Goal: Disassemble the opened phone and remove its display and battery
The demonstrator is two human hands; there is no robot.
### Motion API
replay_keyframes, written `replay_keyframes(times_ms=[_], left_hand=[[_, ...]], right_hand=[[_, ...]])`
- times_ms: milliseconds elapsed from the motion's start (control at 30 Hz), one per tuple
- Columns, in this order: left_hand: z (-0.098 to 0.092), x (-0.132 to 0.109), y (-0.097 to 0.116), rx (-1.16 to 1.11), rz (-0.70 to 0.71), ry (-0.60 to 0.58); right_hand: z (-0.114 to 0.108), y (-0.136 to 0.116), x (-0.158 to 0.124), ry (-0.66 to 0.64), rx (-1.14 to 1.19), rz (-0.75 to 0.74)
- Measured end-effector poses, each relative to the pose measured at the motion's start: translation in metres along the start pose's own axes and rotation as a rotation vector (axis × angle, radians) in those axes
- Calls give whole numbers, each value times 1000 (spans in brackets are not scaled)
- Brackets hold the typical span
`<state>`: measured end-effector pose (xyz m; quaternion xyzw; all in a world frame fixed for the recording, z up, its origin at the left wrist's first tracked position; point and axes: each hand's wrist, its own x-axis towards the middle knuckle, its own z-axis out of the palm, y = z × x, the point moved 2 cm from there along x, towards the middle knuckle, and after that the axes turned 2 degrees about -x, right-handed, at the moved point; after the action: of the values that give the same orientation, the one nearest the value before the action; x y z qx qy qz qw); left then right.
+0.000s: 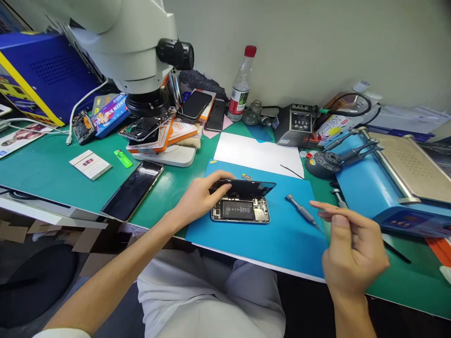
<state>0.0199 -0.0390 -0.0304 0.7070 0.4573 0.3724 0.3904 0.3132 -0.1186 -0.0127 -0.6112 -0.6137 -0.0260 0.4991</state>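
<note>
My left hand (197, 199) has its grip closed on the black glass screen panel (248, 188). The fingers curl over its left end and hold it tilted up above the open silver-framed phone body (240, 211). That body lies flat on the blue rubber mat (282, 239), near the front edge of the green table (52, 169), with its black battery and boards exposed.

My right hand (352, 244) hangs in the air at about four o'clock from the phone body, fingers drawn loosely together. It is blurred, and I cannot tell whether its grip pinches something small or nothing at all. The slim grey metal screwdriver (303, 213) lies on the mat at three o'clock from the body, between it and that hand.

I judge the panel light, stiff and brittle, and slick on its glass face. It is probably tethered to the body by flex cables, though I can see none. I would take it by its long edges, never by the face or a corner. The body looks light enough to skid on the mat.

At nine o'clock, well apart, a black phone (133, 190) lies screen-up, and the white microscope (134, 47) stands at eleven.
</note>
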Motion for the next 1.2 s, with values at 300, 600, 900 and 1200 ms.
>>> replay_keyframes(times_ms=[300,600,900,1200], left_hand=[[1,1,2,-21,-43,-3],[6,1,-1,-22,-39,19],[10,1,-15,-65,-22,33],[8,1,-15,-35,12,74]], right_hand=[[-2,40,4,-241,-252,-103],[-1,53,16,-365,-401,-256],[23,49,28,-474,-457,-204],[26,52,21,-452,-457,-220]])
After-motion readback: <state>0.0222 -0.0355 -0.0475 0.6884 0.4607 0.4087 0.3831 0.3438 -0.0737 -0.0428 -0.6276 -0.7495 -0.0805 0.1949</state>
